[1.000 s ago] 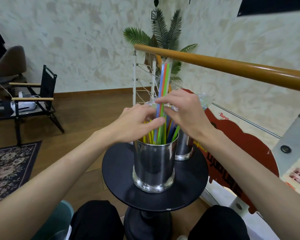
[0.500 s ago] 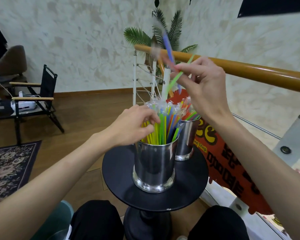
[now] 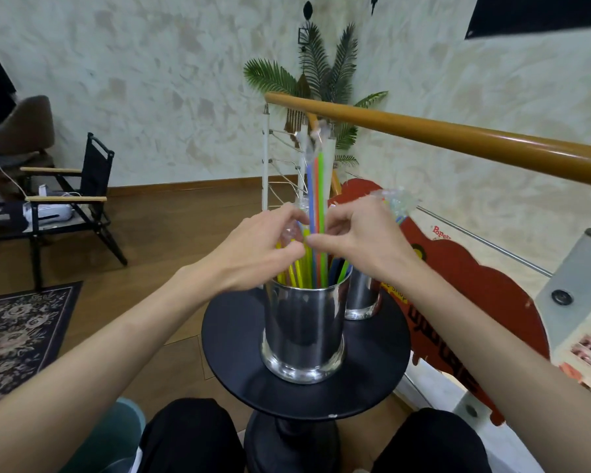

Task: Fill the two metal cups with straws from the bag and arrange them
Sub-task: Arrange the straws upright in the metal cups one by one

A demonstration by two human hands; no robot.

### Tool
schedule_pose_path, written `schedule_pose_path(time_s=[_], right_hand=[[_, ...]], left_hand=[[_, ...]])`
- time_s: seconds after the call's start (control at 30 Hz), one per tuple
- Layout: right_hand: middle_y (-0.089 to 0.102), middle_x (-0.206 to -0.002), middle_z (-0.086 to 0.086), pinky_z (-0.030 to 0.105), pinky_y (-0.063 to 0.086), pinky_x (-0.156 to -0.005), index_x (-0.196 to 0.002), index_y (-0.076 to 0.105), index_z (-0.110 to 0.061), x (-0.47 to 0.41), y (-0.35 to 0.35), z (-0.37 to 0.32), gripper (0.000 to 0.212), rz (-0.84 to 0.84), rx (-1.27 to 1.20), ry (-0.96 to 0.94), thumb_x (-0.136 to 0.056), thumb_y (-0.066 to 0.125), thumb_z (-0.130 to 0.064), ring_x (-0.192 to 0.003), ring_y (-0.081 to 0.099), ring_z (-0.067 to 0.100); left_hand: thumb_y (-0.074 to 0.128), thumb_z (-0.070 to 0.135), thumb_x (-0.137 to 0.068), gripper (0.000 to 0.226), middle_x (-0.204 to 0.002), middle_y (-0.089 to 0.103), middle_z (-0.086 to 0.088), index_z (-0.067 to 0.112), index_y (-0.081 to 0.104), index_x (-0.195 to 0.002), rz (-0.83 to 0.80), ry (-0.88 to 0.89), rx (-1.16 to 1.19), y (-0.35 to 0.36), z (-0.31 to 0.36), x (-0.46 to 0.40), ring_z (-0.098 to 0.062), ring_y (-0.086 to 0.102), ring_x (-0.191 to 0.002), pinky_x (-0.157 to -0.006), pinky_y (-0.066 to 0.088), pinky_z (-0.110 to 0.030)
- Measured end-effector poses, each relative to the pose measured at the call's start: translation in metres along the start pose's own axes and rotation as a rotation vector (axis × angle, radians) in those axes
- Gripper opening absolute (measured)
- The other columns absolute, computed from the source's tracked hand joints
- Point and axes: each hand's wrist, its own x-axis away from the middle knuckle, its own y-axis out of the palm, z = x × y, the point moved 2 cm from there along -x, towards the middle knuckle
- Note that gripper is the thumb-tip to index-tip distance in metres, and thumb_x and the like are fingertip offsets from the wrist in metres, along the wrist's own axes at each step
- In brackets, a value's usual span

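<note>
Both hands over near metal cup [image 3: 303, 331] on round black desk [image 3: 232, 353]. Right hand [image 3: 359, 238] pinches a small upright bunch of wrapped straws [image 3: 316, 199] (blue, orange, green) that stands taller than the rest, lower ends inside the cup. Left hand [image 3: 253, 249] has fingers curled among the yellow straws [image 3: 296, 271] at the rim; exact grasp not resolvable. Second metal cup [image 3: 360, 297] just behind right, mostly hidden by right wrist. Wooden handrail [image 3: 458, 139] beyond.
</note>
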Motion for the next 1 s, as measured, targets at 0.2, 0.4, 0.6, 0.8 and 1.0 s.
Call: schedule_pose_path(time_s=[0.2,0.4,0.6,0.8,1.0], right_hand=[[0.066,-0.066,0.0,0.034,0.051,-0.07,-0.063,0.064,-0.015,0.005,0.024,0.002,0.033,-0.228,0.184,0.073,-0.08,0.084,-0.034,-0.071,0.063,0.016],[0.074,-0.083,-0.005,0.031,0.056,-0.083,-0.091,0.076,-0.021,0.013,0.022,0.008,0.027,-0.299,0.087,0.074,-0.078,0.084,-0.043,-0.082,0.069,0.007],[0.07,-0.097,-0.008,0.015,0.046,-0.07,-0.109,0.073,-0.027,0.032,-0.007,0.026,0.035,-0.205,0.066,0.072,-0.08,0.083,-0.042,-0.077,0.062,0.003],[0.069,-0.079,-0.005,0.016,0.047,-0.068,-0.095,0.075,-0.023,0.03,-0.002,0.037,0.019,-0.126,-0.148,0.134,-0.08,0.086,-0.018,-0.065,0.064,-0.001],[0.074,-0.073,0.001,0.024,0.057,-0.073,-0.087,0.063,-0.017,0.018,0.002,0.021,0.033,0.114,-0.311,0.085,-0.073,0.092,-0.025,-0.07,0.072,0.011]], left_hand=[[0.026,0.071,-0.09,0.063,-0.086,0.066,-0.009,0.018,0.053,-0.109,0.209,-0.032,0.142,0.003,0.001,-0.003,-0.03,0.06,-0.083,-0.083,0.048,-0.056],[0.039,0.058,-0.091,0.042,-0.072,0.063,0.001,0.022,0.058,-0.085,0.267,-0.02,0.069,0.009,-0.006,-0.008,-0.027,0.057,-0.069,-0.069,0.05,-0.053],[0.061,0.04,-0.086,0.023,-0.08,0.067,0.008,0.027,0.062,-0.104,0.206,0.059,0.029,0.009,-0.011,-0.005,-0.018,0.066,-0.079,-0.077,0.054,-0.046],[0.07,0.031,-0.089,0.051,-0.074,0.063,0.006,0.033,0.044,-0.134,0.223,0.087,-0.053,0.011,-0.009,-0.004,-0.011,0.06,-0.068,-0.072,0.051,-0.039],[0.059,0.03,-0.098,0.014,-0.072,0.055,0.019,0.023,0.071,-0.096,0.237,0.165,-0.116,0.01,-0.005,-0.003,0.006,0.053,-0.071,-0.067,0.037,-0.03]])
